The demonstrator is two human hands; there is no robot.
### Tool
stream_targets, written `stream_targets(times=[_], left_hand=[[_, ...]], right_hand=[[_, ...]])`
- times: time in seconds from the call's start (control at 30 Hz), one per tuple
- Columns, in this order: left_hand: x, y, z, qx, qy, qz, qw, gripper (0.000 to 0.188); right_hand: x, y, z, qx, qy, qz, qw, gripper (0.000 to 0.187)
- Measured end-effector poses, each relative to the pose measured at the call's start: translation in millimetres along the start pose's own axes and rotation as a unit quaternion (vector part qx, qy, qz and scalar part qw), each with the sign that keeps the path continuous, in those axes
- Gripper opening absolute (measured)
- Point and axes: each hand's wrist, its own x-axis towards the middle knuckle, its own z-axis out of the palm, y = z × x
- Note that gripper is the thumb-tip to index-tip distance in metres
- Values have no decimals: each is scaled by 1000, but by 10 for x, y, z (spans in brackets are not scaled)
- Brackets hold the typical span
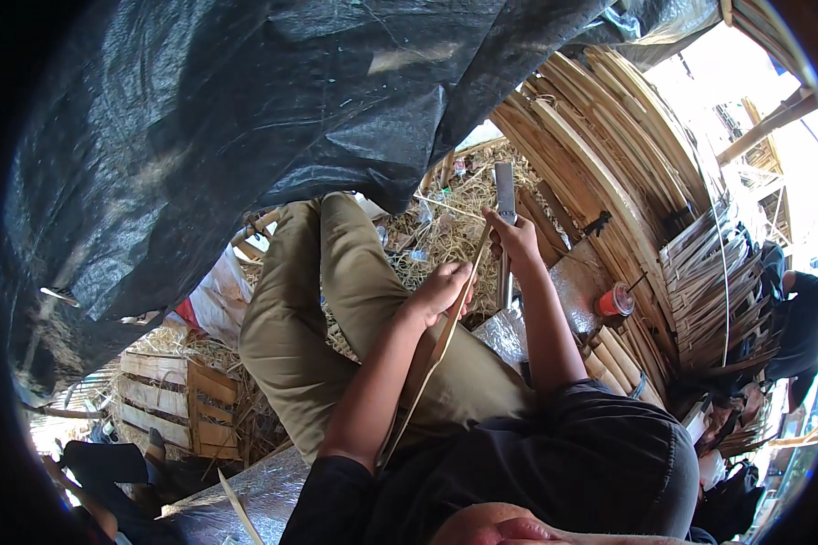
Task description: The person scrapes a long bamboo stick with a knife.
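A long, thin bamboo strip (438, 350) runs slantwise across my lap, from beside my left forearm up to my right hand. My left hand (442, 291) is closed around the strip near my thigh. Farther forward, my right hand (515, 238) grips a knife (505, 186) with a broad, straight-ended metal blade pointing away from me. The knife's long lower part reaches back below that hand. The strip's upper end meets the right hand's fingers beside the blade; the exact contact is hidden. A thinner strip (449, 207) stretches leftward from there over the littered ground.
Split bamboo lengths (600, 136) are stacked at the right, near a red-lidded cup (615, 301) and a bundle of thin strips (713, 282). A dark tarp (273, 100) hangs at the upper left. Shavings (445, 241) cover the ground. Other people (800, 318) sit at both sides.
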Motion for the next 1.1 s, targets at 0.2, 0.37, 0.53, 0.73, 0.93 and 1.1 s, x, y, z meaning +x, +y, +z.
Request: stream_targets(times=[0.2,0.37,0.53,0.73,0.93,1.1], left_hand=[[-70,-79,-133,50,138,80,986,40],[-68,-11,-86,49,112,138,983,41],[-12,-59,-54,208,175,216,938,42],[85,-265,-210,244,197,272,910,40],[65,-136,-10,95,103,169,975,33],[168,-288,-144,111,140,167,970,35]], right_hand=[[-180,-486,92,-10,14,56,998,46],[480,-449,-134,-169,4,-8,986,61],[741,-592,-98,-468,34,-226,853,66],[284,-296,167,-480,-64,-253,837,73],[683,-367,-112,-443,27,-181,878,75],[705,-336,-156,-499,-121,-210,832,72]])
